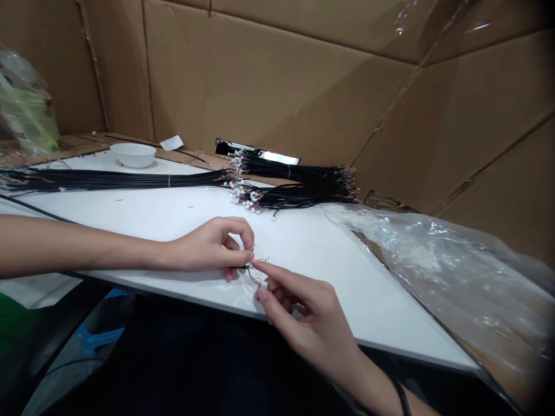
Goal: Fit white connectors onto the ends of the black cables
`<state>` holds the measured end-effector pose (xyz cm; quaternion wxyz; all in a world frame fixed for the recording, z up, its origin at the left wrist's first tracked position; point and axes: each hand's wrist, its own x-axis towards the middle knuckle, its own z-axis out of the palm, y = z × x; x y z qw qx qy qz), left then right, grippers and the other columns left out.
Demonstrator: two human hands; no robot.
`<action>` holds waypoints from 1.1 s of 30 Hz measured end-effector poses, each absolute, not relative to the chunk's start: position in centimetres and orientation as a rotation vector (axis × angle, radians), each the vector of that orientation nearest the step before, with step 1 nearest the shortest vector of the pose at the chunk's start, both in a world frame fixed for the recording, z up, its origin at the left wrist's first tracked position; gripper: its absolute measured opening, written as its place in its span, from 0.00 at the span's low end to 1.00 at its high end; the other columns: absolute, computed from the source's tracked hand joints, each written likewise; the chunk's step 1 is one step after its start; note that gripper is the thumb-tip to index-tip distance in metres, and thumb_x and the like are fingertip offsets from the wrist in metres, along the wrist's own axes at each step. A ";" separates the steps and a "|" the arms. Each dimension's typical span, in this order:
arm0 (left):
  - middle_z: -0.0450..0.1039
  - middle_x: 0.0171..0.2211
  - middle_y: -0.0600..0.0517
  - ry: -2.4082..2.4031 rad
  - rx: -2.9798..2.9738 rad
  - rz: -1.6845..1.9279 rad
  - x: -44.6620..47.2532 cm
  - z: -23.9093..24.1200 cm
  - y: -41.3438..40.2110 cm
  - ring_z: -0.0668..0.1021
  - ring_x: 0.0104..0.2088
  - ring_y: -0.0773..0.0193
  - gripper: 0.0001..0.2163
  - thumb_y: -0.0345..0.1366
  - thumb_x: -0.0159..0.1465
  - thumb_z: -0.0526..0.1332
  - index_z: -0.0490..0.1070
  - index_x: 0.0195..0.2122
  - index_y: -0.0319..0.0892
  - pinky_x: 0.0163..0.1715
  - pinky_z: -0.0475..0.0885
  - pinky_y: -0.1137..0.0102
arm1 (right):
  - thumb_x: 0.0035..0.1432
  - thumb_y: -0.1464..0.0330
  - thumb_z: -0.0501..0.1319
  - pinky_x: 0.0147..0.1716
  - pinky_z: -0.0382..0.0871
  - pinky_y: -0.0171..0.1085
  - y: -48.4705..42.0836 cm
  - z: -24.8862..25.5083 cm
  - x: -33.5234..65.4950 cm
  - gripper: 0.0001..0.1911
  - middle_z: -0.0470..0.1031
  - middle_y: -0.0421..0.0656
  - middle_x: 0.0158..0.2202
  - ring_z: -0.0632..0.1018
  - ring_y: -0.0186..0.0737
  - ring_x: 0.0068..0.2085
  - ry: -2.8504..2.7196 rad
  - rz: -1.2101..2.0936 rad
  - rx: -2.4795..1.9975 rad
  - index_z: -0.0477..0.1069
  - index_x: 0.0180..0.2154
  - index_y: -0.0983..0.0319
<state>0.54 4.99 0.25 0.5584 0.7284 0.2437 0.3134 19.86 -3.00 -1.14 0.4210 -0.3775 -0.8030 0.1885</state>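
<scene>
Seen from the head camera, a small white paper slip (171, 143) lay at the far edge of the counter (143, 216), its print too small to read. The left hand (208, 249) was closed in a tight pinch, thumb and forefinger gripping a thin wire lead (255, 270) just above the counter's near edge. The right hand (303, 323) met it from the near right, only narrowly open. Its forefinger was stretched out with the tip touching the lead's bare strands, the thumb was apart beneath, and the other fingers were loosely curled. Beyond the hands lay bundles of black cables (299, 173) with pale connectors. A long bundle (108, 180) ran off to the left, near a white bowl (133, 155). A crumpled clear plastic bag (433, 254) covered the right side, and cardboard walls (260, 75) stood behind.
</scene>
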 end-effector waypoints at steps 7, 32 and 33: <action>0.66 0.36 0.54 0.517 1.799 0.797 0.4 0.3 5.0 0.76 0.23 0.74 0.06 0.32 0.60 0.66 0.71 0.31 0.36 0.21 0.75 0.77 | 0.61 0.70 0.57 0.19 0.67 0.30 -3.0 -1.0 19.7 0.14 0.75 0.41 0.24 0.71 0.31 0.19 -1.941 0.629 -1.007 0.76 0.46 0.65; 0.65 0.46 0.49 0.406 1.959 0.698 -0.1 0.9 4.7 0.73 0.24 0.78 0.06 0.34 0.63 0.64 0.78 0.32 0.37 0.26 0.75 0.77 | 0.61 0.60 0.62 0.20 0.73 0.30 -2.5 -0.3 20.4 0.13 0.80 0.44 0.33 0.79 0.33 0.22 -1.663 1.254 -0.970 0.68 0.42 0.62; 0.65 0.46 0.49 0.410 1.953 0.696 -0.1 0.9 4.7 0.73 0.23 0.79 0.06 0.34 0.62 0.65 0.78 0.32 0.37 0.26 0.75 0.77 | 0.61 0.61 0.62 0.20 0.73 0.30 -2.5 -0.4 20.4 0.12 0.79 0.43 0.31 0.78 0.32 0.21 -1.675 1.201 -0.969 0.69 0.42 0.62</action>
